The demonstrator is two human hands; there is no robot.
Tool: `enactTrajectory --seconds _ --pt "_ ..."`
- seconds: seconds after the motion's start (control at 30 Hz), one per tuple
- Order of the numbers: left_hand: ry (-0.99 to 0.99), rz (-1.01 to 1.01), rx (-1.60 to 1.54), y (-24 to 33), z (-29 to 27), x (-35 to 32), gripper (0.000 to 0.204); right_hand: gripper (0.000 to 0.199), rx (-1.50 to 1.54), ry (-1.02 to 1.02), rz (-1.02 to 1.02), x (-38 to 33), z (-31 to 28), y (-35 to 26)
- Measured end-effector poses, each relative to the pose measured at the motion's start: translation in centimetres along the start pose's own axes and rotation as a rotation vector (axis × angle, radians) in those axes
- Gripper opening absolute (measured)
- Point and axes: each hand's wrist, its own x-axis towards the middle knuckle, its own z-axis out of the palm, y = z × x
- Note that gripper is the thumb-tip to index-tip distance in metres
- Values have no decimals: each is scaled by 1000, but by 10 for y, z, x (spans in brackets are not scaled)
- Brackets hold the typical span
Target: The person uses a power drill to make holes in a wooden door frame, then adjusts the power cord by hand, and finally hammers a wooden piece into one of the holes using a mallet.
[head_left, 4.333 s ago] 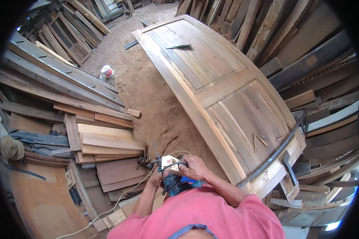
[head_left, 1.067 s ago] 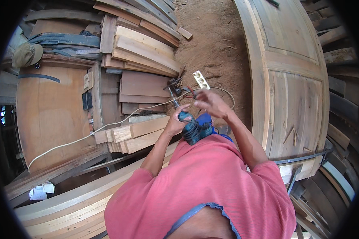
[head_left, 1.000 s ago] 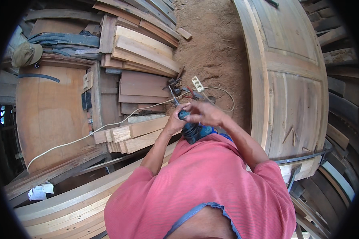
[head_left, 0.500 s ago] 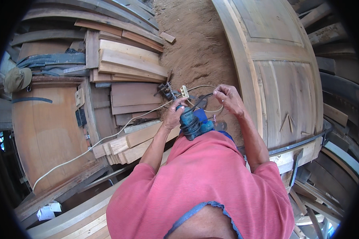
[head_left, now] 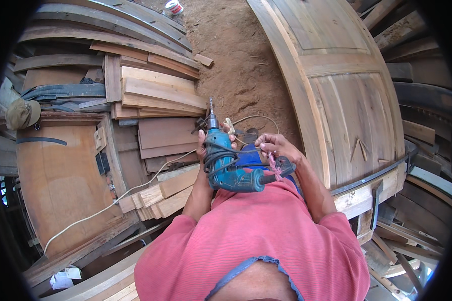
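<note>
Our left hand (head_left: 203, 145) is clamped around the blue electric drill (head_left: 225, 163), held at chest level with its bit pointing away. Our right hand (head_left: 276, 148) pinches the cord (head_left: 217, 159) wound on the drill's body.

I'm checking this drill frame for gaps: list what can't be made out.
Head view only:
- Left hand: mostly behind the blue drill; its grip is hidden.
- Right hand: fingers curl over a pink cord; its far end is hidden.
- Drill bit: too small to identify.
- White cable: ends hidden among boards.
</note>
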Motion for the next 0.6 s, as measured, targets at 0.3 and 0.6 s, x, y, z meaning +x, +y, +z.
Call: enactTrajectory --seconds 0.3,0.6 --pt "158 -391 353 -8 0 -65 72 24 428 284 -133 -30 -25 32" --pt "388 127 323 -25 0 -25 56 13 -303 254 28 -28 11 81"
